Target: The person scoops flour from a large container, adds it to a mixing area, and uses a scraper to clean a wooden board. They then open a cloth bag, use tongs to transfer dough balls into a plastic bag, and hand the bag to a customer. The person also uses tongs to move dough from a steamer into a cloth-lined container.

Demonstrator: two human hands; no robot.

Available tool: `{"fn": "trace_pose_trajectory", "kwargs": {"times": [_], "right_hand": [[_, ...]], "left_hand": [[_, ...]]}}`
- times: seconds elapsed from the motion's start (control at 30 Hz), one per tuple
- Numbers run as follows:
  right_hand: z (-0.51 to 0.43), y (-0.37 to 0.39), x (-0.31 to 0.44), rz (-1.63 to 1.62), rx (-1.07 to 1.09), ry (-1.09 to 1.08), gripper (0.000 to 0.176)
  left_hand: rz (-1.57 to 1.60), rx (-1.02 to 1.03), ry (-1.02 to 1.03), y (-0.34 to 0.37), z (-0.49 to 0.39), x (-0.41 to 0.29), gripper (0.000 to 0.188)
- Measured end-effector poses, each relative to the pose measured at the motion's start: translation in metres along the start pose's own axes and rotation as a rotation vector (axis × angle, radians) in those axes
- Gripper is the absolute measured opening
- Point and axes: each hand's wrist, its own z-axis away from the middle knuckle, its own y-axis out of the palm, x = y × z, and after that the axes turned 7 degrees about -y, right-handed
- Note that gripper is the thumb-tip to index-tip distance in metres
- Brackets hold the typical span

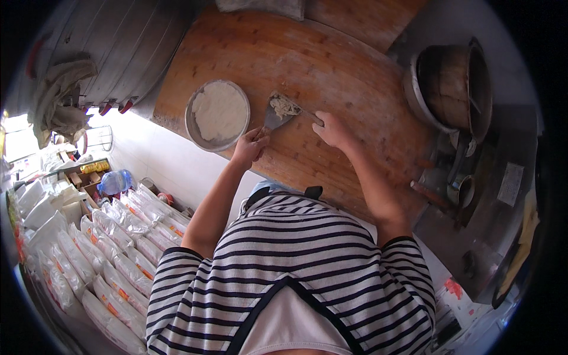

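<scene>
My left hand (251, 146) grips the handle of a flat metal scraper (276, 121), just right of a round metal basin (190, 126). A pale, floury mass (219, 111), flour or dough, fills most of that basin. My right hand (332, 128) is closed around a handled tool (310, 116) that points left toward the scraper. Where the two tools meet, crumbly pale scraps (284, 107) cover the working end of the right tool, so its exact kind is hard to tell. Both tools are over a flour-dusted wooden worktop (346, 88).
At right, a large stained metal pot (443, 84) stands beside the worktop, with a small metal cup (465, 191) and a rolling-pin-like wooden stick (428, 193) nearer me. Several stacked plastic-wrapped sacks (111, 248) lie at lower left, near a blue water bottle (115, 182).
</scene>
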Motion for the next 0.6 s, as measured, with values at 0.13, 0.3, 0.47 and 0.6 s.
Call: {"fn": "trace_pose_trajectory", "kwargs": {"times": [0.13, 0.3, 0.47, 0.6], "right_hand": [[0.004, -0.006, -0.003, 0.103, 0.021, -0.096, 0.026], [0.051, 0.001, 0.013, 0.038, -0.169, -0.115, 0.024], [0.113, 0.017, 0.032, -0.196, -0.390, -0.025, 0.022], [0.155, 0.034, 0.048, -0.332, -0.489, 0.117, 0.024]], "left_hand": [[-0.039, 0.044, 0.028, -0.002, -0.002, -0.001, 0.033], [-0.102, 0.098, 0.124, -0.005, 0.014, 0.008, 0.050], [-0.210, 0.130, 0.212, -0.004, 0.036, 0.007, 0.057], [-0.204, 0.211, 0.222, 0.000, 0.055, 0.004, 0.056]]}}
